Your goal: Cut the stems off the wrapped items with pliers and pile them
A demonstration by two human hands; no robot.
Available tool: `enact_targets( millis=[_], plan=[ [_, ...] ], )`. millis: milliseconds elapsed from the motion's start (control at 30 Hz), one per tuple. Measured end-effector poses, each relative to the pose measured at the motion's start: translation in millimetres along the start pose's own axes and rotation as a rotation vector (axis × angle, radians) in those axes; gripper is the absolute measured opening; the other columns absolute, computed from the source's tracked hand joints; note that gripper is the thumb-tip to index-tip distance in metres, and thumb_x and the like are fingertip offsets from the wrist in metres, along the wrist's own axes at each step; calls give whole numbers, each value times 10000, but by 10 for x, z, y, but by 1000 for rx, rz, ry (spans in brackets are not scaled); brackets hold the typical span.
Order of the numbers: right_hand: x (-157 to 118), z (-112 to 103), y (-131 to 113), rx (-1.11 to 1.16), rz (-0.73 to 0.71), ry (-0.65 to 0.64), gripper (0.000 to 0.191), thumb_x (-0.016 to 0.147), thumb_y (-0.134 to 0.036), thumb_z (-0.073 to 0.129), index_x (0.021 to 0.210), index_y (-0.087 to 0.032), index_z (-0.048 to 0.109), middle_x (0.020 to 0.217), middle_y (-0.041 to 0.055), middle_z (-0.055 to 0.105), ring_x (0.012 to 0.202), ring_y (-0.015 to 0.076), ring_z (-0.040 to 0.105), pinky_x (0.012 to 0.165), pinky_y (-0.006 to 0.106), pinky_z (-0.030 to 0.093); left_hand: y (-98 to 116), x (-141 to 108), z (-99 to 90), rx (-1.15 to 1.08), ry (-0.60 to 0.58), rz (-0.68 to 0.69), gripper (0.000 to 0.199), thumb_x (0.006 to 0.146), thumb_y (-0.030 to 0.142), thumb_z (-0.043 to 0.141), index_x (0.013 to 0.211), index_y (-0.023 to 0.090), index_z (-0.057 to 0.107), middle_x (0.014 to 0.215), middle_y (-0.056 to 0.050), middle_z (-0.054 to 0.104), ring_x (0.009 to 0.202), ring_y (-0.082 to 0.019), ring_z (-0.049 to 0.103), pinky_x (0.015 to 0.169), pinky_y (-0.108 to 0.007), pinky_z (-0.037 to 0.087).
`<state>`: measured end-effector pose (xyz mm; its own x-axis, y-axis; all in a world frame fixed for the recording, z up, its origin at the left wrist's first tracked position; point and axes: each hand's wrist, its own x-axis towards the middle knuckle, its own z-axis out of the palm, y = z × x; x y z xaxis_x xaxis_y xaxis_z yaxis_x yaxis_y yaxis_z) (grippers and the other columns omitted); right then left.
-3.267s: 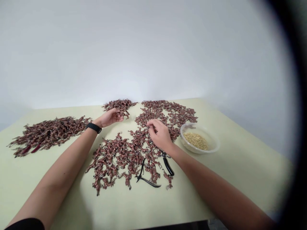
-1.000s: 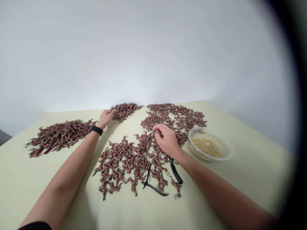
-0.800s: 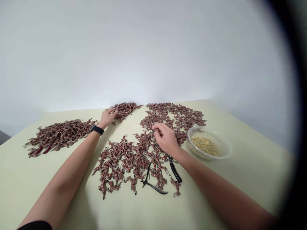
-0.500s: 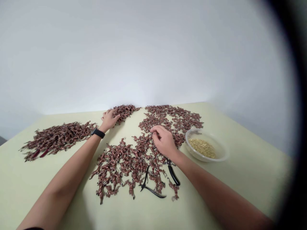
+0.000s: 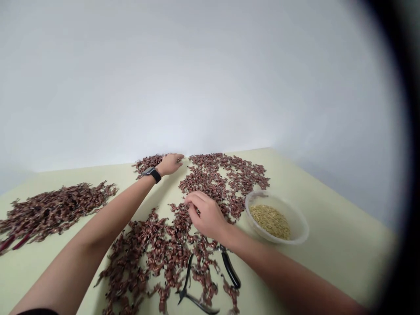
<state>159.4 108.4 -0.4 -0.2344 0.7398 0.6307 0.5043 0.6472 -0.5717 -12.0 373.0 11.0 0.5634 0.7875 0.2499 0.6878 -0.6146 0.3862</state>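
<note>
Reddish-brown twisted pieces [image 5: 157, 249] are seen from the head view, spread in loose patches over the pale green counter [image 5: 328, 275], with a denser pile [image 5: 52, 214] set apart at the left. The left hand [image 5: 169, 164] is laid on the far patch, fingers together; any hold cannot be told. The right hand [image 5: 205, 214] is curled narrow among the pieces, its fingers [image 5: 192, 202] touching them; any hold is hidden. A black wristwatch [image 5: 153, 174] is worn on the left wrist. Black-handled pliers [image 5: 230, 270] lie below the right wrist, partly overlapped by pieces. A clear plastic bowl [image 5: 297, 227] of pale grain [image 5: 271, 222] stands just beyond the right hand.
</note>
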Motion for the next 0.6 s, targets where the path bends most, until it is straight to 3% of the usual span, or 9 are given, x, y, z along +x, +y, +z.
enact_targets(
  millis=[167, 400, 500, 600],
  plan=[
    [-80, -43, 35, 59, 26, 47, 228, 910, -57, 478, 970, -227, 618, 978, 71, 669, 965, 229, 625, 885, 384, 530, 55, 398, 257, -32, -58, 51, 660, 872, 513, 634, 1423, 151, 603, 1341, -178, 663, 1166, -338, 643, 1048, -413, 456],
    [-77, -83, 47, 122, 52, 55, 244, 901, -45, 475, 959, -240, 610, 953, 62, 672, 941, 224, 631, 853, 374, 539, 75, 645, 535, -109, -151, 92, 667, 701, 494, 783, 1294, 204, 685, 1349, -160, 639, 1238, -348, 599, 1096, -424, 430],
    [-83, -77, 47, 127, 36, 40, 250, 889, -39, 482, 965, -240, 608, 948, 60, 670, 940, 226, 633, 851, 376, 545, 59, 659, 542, -168, -173, 83, 581, 677, 450, 792, 1193, 196, 715, 1233, -138, 688, 1114, -321, 641, 1020, -422, 476],
    [-91, -65, 54, 135, 49, 40, 251, 886, -37, 483, 958, -242, 609, 943, 58, 667, 928, 226, 630, 855, 383, 544, 71, 619, 486, -266, -179, 61, 371, 712, 409, 757, 1012, 190, 744, 1050, -98, 731, 950, -274, 662, 913, -390, 510]
  ],
)
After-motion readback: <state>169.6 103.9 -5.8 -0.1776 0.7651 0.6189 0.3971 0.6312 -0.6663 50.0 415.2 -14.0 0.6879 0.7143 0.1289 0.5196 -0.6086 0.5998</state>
